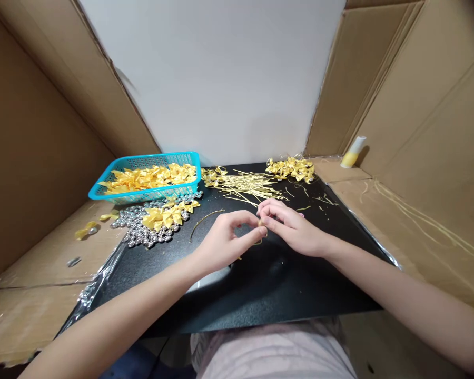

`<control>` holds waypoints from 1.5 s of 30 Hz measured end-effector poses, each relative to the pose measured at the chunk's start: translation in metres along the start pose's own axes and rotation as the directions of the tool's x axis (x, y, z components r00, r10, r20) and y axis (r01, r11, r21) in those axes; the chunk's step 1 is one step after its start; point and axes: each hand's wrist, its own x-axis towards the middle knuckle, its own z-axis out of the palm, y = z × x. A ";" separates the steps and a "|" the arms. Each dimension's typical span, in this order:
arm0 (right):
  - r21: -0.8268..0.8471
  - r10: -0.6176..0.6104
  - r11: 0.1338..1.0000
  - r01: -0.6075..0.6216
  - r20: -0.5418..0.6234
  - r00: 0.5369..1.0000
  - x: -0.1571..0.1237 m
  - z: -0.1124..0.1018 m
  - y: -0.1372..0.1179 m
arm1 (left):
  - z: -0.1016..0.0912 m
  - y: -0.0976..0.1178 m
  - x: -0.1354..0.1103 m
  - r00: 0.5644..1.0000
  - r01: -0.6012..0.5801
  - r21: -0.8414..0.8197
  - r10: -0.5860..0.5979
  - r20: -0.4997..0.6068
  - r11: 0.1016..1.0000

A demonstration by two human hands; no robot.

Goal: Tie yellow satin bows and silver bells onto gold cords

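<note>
My left hand (pixel 227 239) and my right hand (pixel 292 226) meet over the middle of the black work surface (pixel 260 284). Both pinch a small yellow ribbon bow (pixel 261 223) between their fingertips, and a thin gold cord (pixel 256 243) hangs from it. Most of the bow is hidden by my fingers. A loose gold cord (pixel 204 219) lies curved on the surface just left of my left hand.
A blue basket (pixel 102 190) of yellow bows sits at the back left, with silver beads (pixel 140 231) and more bows (pixel 166 215) in front. Cut gold cords (pixel 247 185) and finished bows (pixel 292 168) lie at the back. Cardboard walls (pixel 418 105) enclose both sides; a small bottle (pixel 353 151) stands right.
</note>
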 end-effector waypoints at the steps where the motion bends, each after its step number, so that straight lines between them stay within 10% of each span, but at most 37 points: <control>1: 0.028 0.003 1.000 -0.003 0.001 1.000 0.000 0.000 0.000 | 0.002 0.000 -0.001 1.000 -0.003 -0.011 0.003 -0.028 1.000; 19: 0.579 0.266 0.797 -0.169 -0.085 0.960 -0.004 0.023 0.008 | 0.016 -0.020 -0.012 0.993 0.061 -0.610 -0.113 -0.047 0.790; 28: 0.704 0.236 0.710 -0.014 -0.219 0.947 -0.007 0.017 0.004 | 0.009 -0.008 -0.018 0.940 -0.061 -0.184 0.119 0.321 0.981; 32: 0.604 0.088 0.794 0.067 -0.224 0.971 -0.009 0.015 0.002 | 0.004 0.002 -0.017 0.977 -0.184 0.077 0.174 0.120 0.980; 37: 0.502 -0.010 0.857 0.115 -0.207 0.978 -0.010 0.016 -0.004 | 0.009 0.004 -0.012 0.991 -0.119 -0.055 0.115 -0.075 0.991; 45: 0.537 0.031 0.841 0.066 -0.171 0.985 -0.013 0.017 -0.003 | 0.020 0.003 -0.013 0.997 0.046 -0.200 -0.057 -0.052 0.979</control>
